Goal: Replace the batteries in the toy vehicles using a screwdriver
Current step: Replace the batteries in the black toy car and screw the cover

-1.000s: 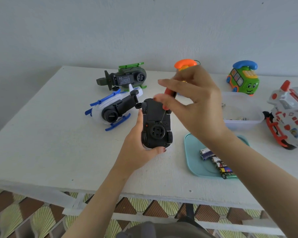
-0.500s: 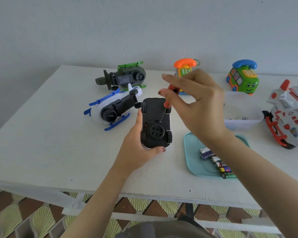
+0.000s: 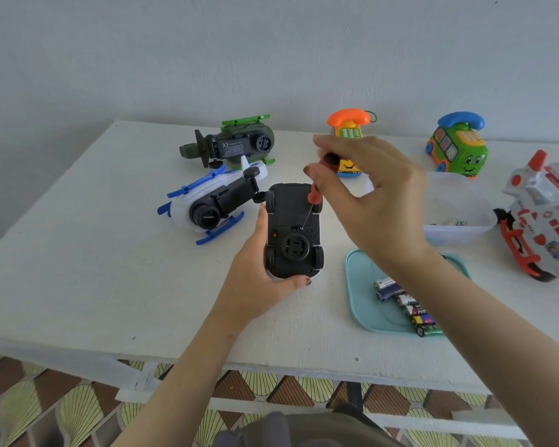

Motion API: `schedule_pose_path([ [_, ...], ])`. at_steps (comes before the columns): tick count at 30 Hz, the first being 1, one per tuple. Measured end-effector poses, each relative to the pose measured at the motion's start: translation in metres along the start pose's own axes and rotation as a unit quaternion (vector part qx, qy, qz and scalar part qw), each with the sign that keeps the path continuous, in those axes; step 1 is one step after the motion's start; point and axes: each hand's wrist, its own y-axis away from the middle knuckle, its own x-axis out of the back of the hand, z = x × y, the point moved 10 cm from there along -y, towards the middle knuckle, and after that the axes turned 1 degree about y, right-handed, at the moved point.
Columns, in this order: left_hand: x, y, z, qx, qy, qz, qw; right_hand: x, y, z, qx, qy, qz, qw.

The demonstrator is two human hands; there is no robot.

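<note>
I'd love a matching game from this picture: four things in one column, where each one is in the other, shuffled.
1 toy car
2 screwdriver
3 batteries
4 green helicopter

a on the teal tray
b pinched by the right hand
c at the far side of the table
d held by the left hand, underside up

Pairs: 1-d, 2-b, 3-a, 4-c

Black toy car (image 3: pixel 288 206) belly-up, red screwdriver (image 3: pixel 314 195) tip on its underside

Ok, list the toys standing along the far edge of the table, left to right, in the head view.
green helicopter → orange telephone toy → green bus telephone toy
</note>
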Motion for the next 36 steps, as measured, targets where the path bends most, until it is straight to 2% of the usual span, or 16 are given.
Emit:
schedule_pose_path([
  [2,0.0,0.0,0.0,-0.001,-0.002,0.0,1.0,-0.007,0.001,0.003,-0.006,-0.018,-0.039,0.999],
  [5,0.0,0.0,0.002,-0.006,-0.01,0.0,1.0,-0.017,0.005,-0.003,0.034,-0.024,-0.088,0.995],
  [12,0.0,0.001,0.0,0.006,0.001,-0.001,1.0,-0.001,0.006,-0.006,0.039,0.013,0.009,0.999],
  [14,0.0,0.0,0.0,0.006,0.0,-0.001,1.0,-0.002,0.005,-0.003,0.028,0.019,0.001,0.999],
  [18,0.0,0.0,0.002,-0.002,-0.005,0.001,1.0,-0.012,0.007,-0.002,0.023,-0.01,-0.063,0.998],
  [24,0.001,0.0,0.001,0.002,-0.001,0.006,1.0,-0.001,0.003,-0.006,0.037,0.013,0.013,0.999],
  [29,0.0,0.0,-0.001,0.005,-0.005,0.003,1.0,-0.008,0.0,0.009,-0.016,-0.012,-0.039,0.999],
  [32,0.0,-0.001,-0.001,0.001,-0.009,0.002,1.0,-0.014,0.002,0.006,0.001,-0.025,-0.075,0.997],
  [36,-0.001,-0.001,0.0,-0.001,-0.008,-0.004,1.0,-0.003,0.0,0.001,0.012,-0.021,-0.011,1.0],
])
